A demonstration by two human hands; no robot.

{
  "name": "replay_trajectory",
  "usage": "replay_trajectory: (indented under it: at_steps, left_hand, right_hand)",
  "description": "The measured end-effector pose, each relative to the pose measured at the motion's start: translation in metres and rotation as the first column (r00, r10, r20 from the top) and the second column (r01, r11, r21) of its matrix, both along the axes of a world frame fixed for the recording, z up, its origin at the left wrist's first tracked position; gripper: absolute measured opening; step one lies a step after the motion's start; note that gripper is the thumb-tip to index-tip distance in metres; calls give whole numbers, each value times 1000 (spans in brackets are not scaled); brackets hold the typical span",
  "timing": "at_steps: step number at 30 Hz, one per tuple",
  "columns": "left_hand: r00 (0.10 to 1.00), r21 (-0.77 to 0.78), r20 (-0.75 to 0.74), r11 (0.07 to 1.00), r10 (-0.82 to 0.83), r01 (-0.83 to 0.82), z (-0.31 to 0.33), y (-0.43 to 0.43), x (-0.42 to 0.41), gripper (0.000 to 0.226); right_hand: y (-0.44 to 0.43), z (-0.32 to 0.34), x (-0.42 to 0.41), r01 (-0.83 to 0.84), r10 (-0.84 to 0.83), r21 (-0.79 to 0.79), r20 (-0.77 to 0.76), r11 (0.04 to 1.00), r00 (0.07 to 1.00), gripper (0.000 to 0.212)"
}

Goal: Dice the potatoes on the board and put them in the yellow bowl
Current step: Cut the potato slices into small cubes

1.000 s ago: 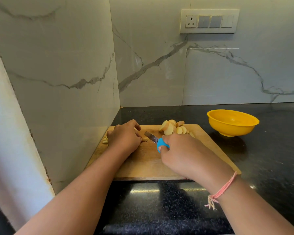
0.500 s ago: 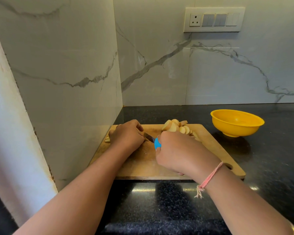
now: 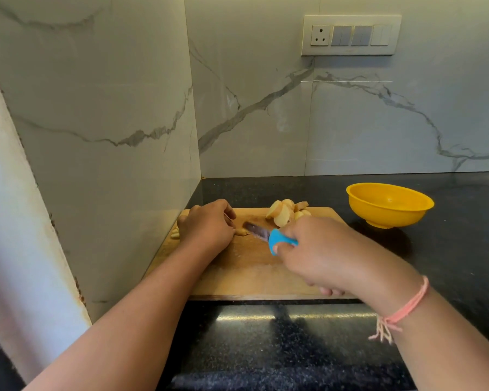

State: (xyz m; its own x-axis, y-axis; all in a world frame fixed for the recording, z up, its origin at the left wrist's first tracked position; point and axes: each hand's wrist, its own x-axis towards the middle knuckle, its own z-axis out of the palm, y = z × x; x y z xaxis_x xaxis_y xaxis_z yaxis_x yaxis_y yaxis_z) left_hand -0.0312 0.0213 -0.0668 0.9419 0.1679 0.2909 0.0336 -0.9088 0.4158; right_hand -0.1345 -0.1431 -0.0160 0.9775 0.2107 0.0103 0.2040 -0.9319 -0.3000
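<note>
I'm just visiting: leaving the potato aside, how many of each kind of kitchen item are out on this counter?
Cutting board: 1
Knife: 1
Yellow bowl: 1
Total: 3

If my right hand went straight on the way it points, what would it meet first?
Most likely the small potato piece held by the left hand, since the knife in the right hand points at it; that hand is right behind. Depth is unclear.
</note>
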Motion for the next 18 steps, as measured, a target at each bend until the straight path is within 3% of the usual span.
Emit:
replay_trajectory:
  at_steps: [4,9,13,18]
  left_hand:
    - [998,-27,-26,998,-51,50,2,1,-1,17]
    - [996,-55,-48,996,-70,67,1,1,2,19]
    - [998,-39,-43,998,-50,49,1,-2,5,20]
    - [998,1,-46,999,-50,50,3,-4,7,20]
  right_hand:
    - [-1,6,33,51,-58,324,13,945,998,29]
    - [20,7,74,175,-31,663,-223,728,974,36]
    - [39,-4,99,191,-38,623,-251,759,967,36]
    - [47,-17,111,81,-32,473,-110,877,993,35]
